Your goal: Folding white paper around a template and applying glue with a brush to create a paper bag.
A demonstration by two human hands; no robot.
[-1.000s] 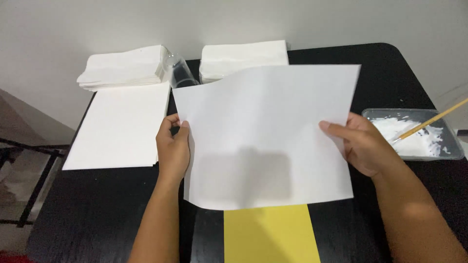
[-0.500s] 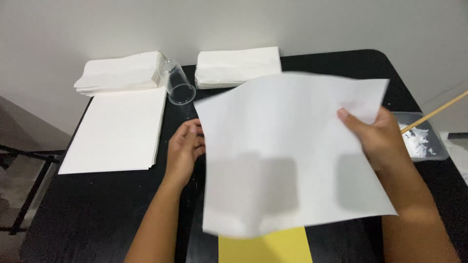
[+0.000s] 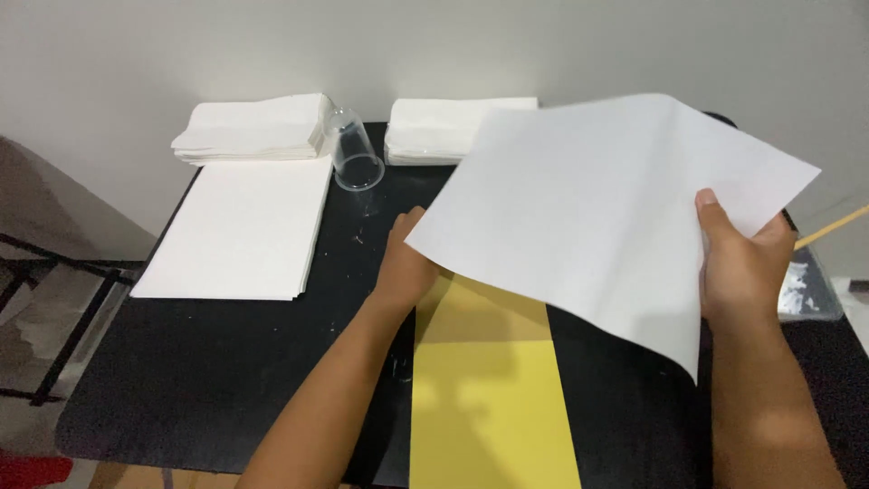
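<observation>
My right hand (image 3: 740,263) grips the right edge of a large white sheet of paper (image 3: 606,208) and holds it lifted and tilted above the black table (image 3: 226,362). My left hand (image 3: 405,263) rests lower, at the sheet's near-left corner, beside the top of a yellow sheet (image 3: 489,398) that lies flat on the table; its fingers are partly hidden under the white sheet. I cannot tell if the left hand touches the white sheet.
A stack of white paper (image 3: 240,226) lies at the left. Two piles of folded white tissue (image 3: 253,127) (image 3: 434,127) sit at the back, with a clear plastic cup (image 3: 353,154) on its side between them. A clear tray (image 3: 806,290) and wooden stick (image 3: 833,226) are at the right.
The white sheet has been lifted and swung to the right, baring more of the yellow sheet. My left hand has let go of its left edge and stayed low over the table.
</observation>
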